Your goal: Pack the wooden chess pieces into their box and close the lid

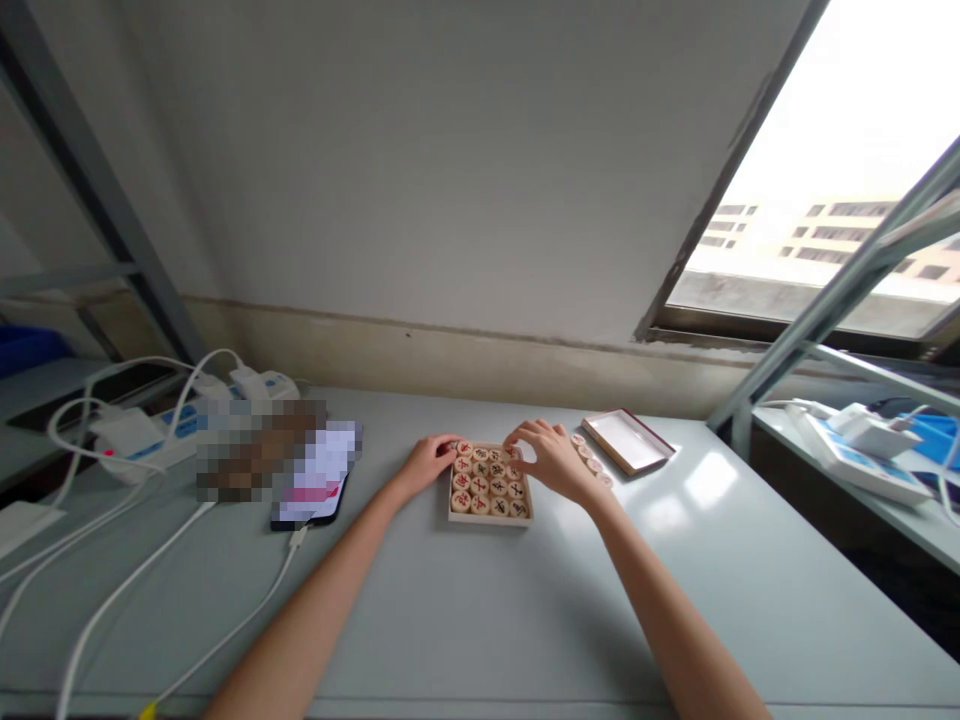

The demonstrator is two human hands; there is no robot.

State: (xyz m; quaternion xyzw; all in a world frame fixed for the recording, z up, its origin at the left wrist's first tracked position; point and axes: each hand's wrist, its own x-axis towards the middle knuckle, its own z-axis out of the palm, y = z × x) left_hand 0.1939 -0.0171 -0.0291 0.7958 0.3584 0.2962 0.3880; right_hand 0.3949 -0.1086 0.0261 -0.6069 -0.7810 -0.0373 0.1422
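Two bare hands at a square wooden tray (487,520) of Chinese chess pieces (480,482), low centre of the frame: left hand (427,462) narrow, fingertips against the tray's left edge; right hand (551,462) arched over the upper right corner, fingers on the pieces, any grip hard to tell. Just right of the tray, nearest the right hand, a short row of loose pieces (590,458), long axis slanting toward lower right.

Game pieces (480,482) in the box (489,521) — characters in red and black, too small to read. Phone (319,478) left of the box — screen blurred, nothing legible.
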